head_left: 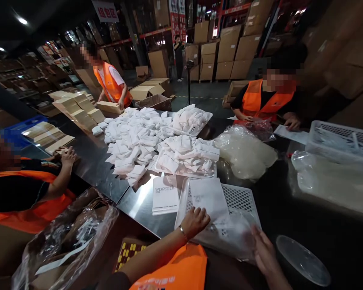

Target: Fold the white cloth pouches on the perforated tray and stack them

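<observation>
In the head view a white plastic basket (pixel 254 201) with a lattice bottom stands at the table's front edge. A white paper sheet or pouch with faint print (pixel 208 195) lies in it. My left hand (pixel 196 222), a bracelet at the wrist, is closed with curled fingers over the basket's near side, by the pouch's lower edge; what it grips is hidden. A clear plastic bag (pixel 237 235) spreads across the basket's near right part. My right hand (pixel 263 249), slightly blurred, has the bag's right edge between thumb and fingers. Printed white pouches (pixel 165 194) lie stacked left of the basket.
Small white packets (pixel 133 137) are heaped mid-table, some in a tray (pixel 187 157). Clear plastic bags (pixel 245 151) and a white crate (pixel 341 137) lie right, a round clear lid (pixel 303 259) nearer. Co-workers in orange vests stand around; a lined carton (pixel 69 241) stands left.
</observation>
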{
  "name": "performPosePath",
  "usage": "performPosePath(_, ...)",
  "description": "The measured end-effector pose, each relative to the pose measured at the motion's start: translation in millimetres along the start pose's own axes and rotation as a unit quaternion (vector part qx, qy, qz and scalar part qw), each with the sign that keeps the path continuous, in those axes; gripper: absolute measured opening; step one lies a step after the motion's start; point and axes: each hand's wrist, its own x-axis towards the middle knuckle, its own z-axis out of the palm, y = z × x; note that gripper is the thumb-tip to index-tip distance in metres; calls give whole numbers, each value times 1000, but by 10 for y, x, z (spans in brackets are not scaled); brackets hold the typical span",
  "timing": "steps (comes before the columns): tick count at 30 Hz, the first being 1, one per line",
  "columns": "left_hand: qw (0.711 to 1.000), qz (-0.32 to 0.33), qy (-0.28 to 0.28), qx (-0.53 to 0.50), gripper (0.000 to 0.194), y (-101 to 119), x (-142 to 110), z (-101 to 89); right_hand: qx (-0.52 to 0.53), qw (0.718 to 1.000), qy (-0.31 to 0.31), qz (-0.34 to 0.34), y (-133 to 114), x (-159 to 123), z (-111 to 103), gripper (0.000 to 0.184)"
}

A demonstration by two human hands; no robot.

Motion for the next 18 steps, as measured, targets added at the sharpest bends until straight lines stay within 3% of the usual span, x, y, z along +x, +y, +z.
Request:
performPosePath(3, 997, 58, 42, 34, 21, -23, 16, 46, 24, 999, -24, 20, -51, -67, 32, 118)
performPosePath(5, 996, 73, 41, 33, 19, -44, 34, 79, 7, 999, -40, 7, -73, -73, 70, 125)
performPosePath(9, 997, 79, 15, 15, 14, -54, 81, 125, -81, 996, -38, -15, -129, -20, 152, 83)
performPosePath(12, 997, 74, 8, 11, 13, -29, 115, 135, -159, 984, -28, -72, -168, 39, 167, 55)
performPosePath(15, 998, 63, 16, 20, 12, 14, 137, 142, -237, 957, -22, -166, -92, 98, 116, 43)
performPosePath(18, 997, 56, 49, 32, 15, 52, 152, 194, -279, 938, -24, -204, 107, 214, 61, 34)
